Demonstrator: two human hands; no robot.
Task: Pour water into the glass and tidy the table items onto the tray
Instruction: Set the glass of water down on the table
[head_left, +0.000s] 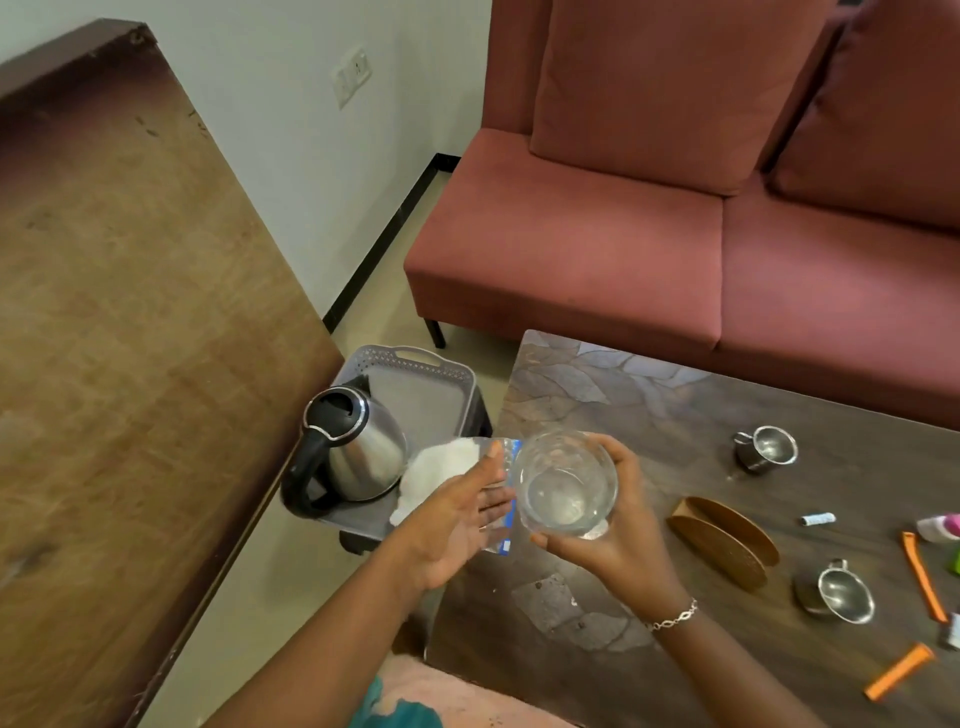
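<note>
My right hand (628, 556) grips a clear glass (566, 488) over the left end of the dark table (649, 415); a little water lies in its bottom. My left hand (457, 525) holds a clear plastic bottle with a blue label (508, 452) right against the glass's left side. The hand hides most of the bottle, and its mouth is not visible. The grey tray (415, 364) sits on a low stand left of the table. On it stand a steel electric kettle (353, 447) and a white pile of tissue (441, 462).
On the table are two steel cups (766, 449) (844, 592), a wooden napkin holder (722, 540), two orange sticks (922, 577) (898, 670), a small white tube (818, 518) and a pink-and-white item (937, 527). A red sofa (649, 234) stands behind, a wooden surface (130, 312) to the left.
</note>
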